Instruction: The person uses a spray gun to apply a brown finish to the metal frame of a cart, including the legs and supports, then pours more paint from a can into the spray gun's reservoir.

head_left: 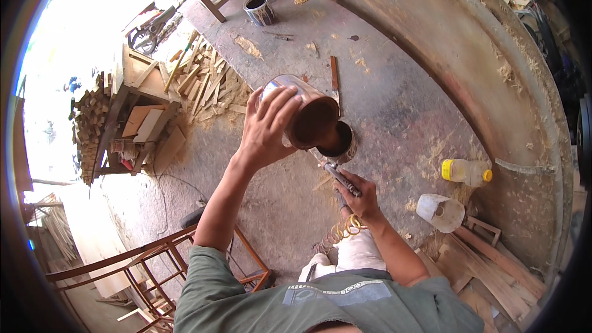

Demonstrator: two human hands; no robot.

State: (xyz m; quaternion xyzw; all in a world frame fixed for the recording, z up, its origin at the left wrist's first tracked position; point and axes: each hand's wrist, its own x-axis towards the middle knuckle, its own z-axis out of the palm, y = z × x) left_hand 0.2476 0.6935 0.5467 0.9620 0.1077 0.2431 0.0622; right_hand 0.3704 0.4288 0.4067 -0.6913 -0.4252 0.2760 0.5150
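Note:
My left hand (pixel 268 120) is wrapped round a metal paint can (pixel 296 83), tilted so its dark brown mouth faces down and to the right. The can's lip is right over the cup (pixel 349 147) of a spray gun (pixel 336 174). Dark brown shows in both mouths; whether liquid is running between them I cannot make out. My right hand (pixel 362 196) grips the spray gun by its handle. A coiled yellow air hose (pixel 345 228) hangs below that hand.
A brush-like tool with a brown handle (pixel 334 73) lies on the concrete floor beyond the cup. Further off stands another paint can (pixel 259 10). At right are a yellow-capped bottle (pixel 467 172), a whitish plastic container (pixel 440 212) and boards (pixel 493 265). A brown frame (pixel 154 259) stands at left, near wood offcuts (pixel 200 77).

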